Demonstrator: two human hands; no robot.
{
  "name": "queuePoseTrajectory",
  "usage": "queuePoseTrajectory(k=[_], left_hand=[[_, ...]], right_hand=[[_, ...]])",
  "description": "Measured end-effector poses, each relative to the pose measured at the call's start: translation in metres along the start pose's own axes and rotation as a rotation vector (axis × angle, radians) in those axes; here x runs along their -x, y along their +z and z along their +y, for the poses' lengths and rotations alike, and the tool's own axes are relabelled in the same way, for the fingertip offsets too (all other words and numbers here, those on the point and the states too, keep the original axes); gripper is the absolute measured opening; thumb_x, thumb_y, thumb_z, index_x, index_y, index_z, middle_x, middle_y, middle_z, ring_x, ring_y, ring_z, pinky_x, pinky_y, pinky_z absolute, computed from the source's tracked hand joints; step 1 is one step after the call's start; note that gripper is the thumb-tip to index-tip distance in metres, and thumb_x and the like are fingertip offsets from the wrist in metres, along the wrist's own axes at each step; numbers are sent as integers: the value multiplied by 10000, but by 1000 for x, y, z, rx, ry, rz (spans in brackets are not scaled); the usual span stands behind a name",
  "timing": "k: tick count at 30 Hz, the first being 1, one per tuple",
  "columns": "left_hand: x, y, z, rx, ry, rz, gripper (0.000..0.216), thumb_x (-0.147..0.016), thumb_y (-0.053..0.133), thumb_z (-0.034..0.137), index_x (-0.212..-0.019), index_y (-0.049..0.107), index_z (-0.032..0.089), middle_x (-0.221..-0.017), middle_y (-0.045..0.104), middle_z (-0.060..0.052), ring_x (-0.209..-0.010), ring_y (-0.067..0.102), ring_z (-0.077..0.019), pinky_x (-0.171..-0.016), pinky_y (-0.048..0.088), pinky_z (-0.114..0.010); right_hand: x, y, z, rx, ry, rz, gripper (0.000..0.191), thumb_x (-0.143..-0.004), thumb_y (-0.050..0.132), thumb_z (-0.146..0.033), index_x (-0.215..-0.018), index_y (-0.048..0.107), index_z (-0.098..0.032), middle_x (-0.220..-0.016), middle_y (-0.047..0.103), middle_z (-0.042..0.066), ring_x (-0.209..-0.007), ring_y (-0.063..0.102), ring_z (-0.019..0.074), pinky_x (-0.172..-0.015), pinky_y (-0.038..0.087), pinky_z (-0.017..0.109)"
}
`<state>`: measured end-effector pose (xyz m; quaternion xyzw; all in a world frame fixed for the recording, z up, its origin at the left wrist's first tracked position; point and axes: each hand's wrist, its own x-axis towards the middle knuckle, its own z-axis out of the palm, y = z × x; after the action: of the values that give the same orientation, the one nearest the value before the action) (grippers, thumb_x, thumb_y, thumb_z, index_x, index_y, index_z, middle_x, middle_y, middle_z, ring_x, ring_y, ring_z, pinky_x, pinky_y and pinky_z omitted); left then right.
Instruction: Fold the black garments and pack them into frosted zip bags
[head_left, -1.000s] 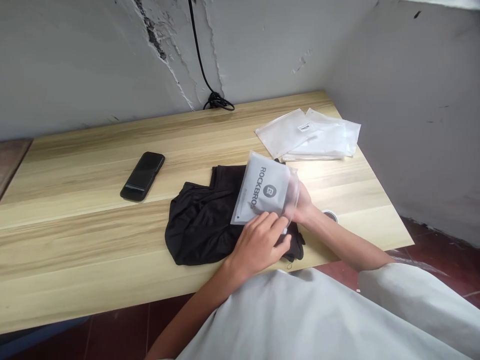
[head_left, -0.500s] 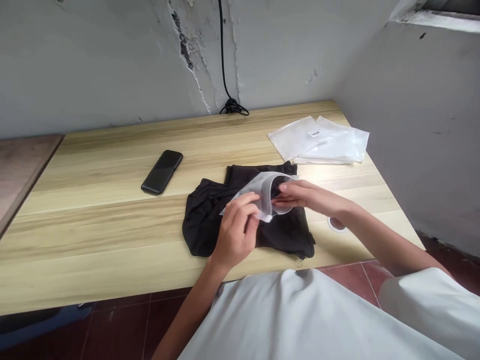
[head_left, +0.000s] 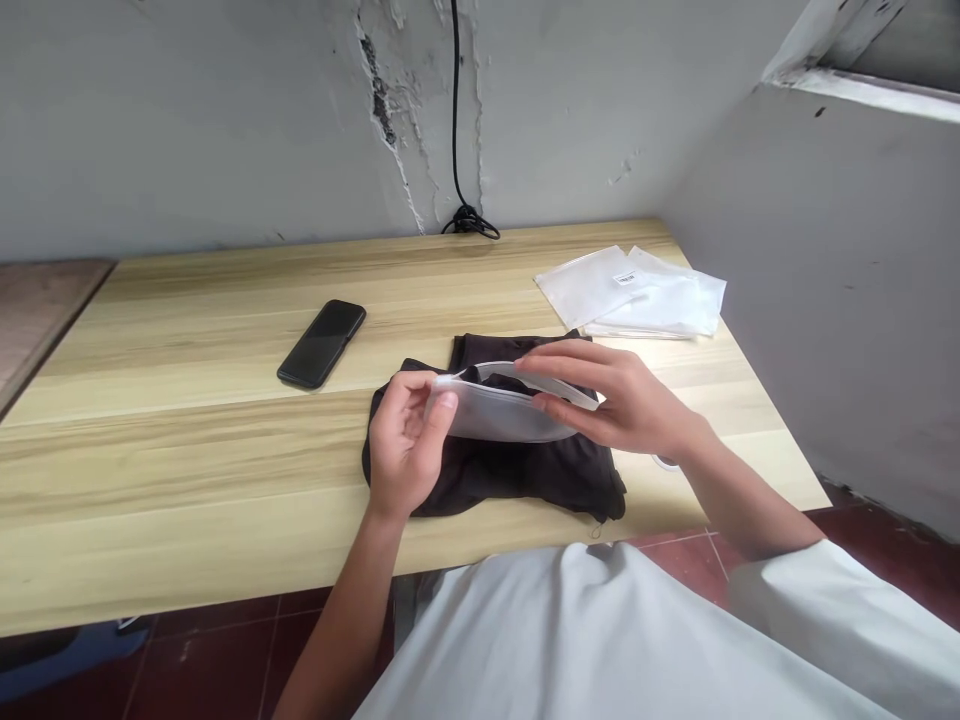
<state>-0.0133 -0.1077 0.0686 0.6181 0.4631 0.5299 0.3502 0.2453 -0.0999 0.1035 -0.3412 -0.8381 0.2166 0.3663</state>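
Observation:
I hold a frosted white plastic pouch (head_left: 499, 412) level above a crumpled black garment (head_left: 517, 470) on the wooden table (head_left: 187, 400). My left hand (head_left: 405, 445) pinches the pouch's left end between thumb and fingers. At the pouch's right end my right hand (head_left: 607, 395) grips the upper lip, pulling the mouth apart so a gap shows between its two sides. The garment lies right under both hands, near the table's front edge.
A black phone (head_left: 321, 343) lies face down to the left of the garment. A pile of several white plastic pouches (head_left: 634, 293) sits at the back right by the wall. A black cable (head_left: 463, 215) hangs down the cracked back wall. A small round fitting (head_left: 661, 461) peeks out under my right wrist.
The pouch went from upright, printed side facing me, to lying flat with its mouth toward me. My hands moved to its two ends and spread the opening.

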Motion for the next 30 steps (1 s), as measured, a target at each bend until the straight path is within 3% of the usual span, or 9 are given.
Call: queuePoseTrajectory(k=[2,5,8,14,15,18,20,25,30], left_hand=[[-5,-5,0,-16,6,-52,200,-971,691,404,-1011,648,213,-871,710,-9,-773,690,-147,-701,568,-247],[-15,-10,1,-64,29,-151,213,-981,676,419,-1050,679,217,-982,754,-40,-877,728,-177,-778,604,-277],[-24,-13,2,-79,55,-210,195,-998,657,409,-1058,698,228,-1077,772,-52,-959,744,-189,-856,619,-298],[-27,-11,-2,-24,42,-319,169,-1007,652,389,-1100,708,259,-1132,790,-46,-1033,764,-213,-893,632,-330],[-26,-10,-3,-28,35,-310,168,-1006,656,388,-1099,709,259,-1125,793,-44,-1027,765,-211,-899,630,-330],[-23,-4,-4,-19,14,-254,171,-1003,668,391,-1080,706,243,-1062,802,-42,-975,772,-203,-879,628,-317],[-23,0,-3,13,12,-245,175,-998,679,389,-1067,711,231,-1013,808,-42,-931,779,-200,-850,628,-306],[-27,2,8,-36,80,-259,170,-1001,681,357,-1057,768,222,-949,821,-24,-810,776,-171,-738,612,-251],[-25,-2,20,-120,168,-117,120,-991,691,284,-961,785,216,-842,803,3,-733,743,-139,-674,568,-224]], right_hand=[[-6,5,-3,6,-84,-11,359,-1040,588,-236,-1386,680,-265,-1356,715,135,-1248,692,276,-1004,591,428],[-17,15,-11,62,-165,0,362,-1042,566,-224,-1391,657,-259,-1310,738,136,-1179,714,284,-983,591,460],[-26,23,-19,79,-132,-37,381,-1040,565,-228,-1418,615,-219,-1307,741,155,-1110,733,290,-937,605,452],[-30,15,-24,-33,16,-363,239,-975,670,-262,-1204,714,-209,-1142,788,98,-901,754,252,-755,615,364],[-30,13,-24,-50,36,-338,240,-979,671,-268,-1208,715,-212,-1135,793,89,-912,758,248,-774,613,358],[-30,8,-25,-51,94,-65,323,-979,706,-331,-1286,695,-230,-1227,783,90,-1087,753,263,-933,591,367],[-33,9,-26,-23,77,36,378,-950,754,-375,-1294,699,-230,-1276,769,108,-1159,733,288,-974,577,386],[-45,14,-25,-45,13,60,178,-1028,632,-300,-1064,774,-199,-926,807,70,-787,743,200,-698,555,300],[-55,6,-27,-21,-14,22,153,-971,659,-252,-867,753,-191,-756,743,27,-657,657,150,-626,488,265]])
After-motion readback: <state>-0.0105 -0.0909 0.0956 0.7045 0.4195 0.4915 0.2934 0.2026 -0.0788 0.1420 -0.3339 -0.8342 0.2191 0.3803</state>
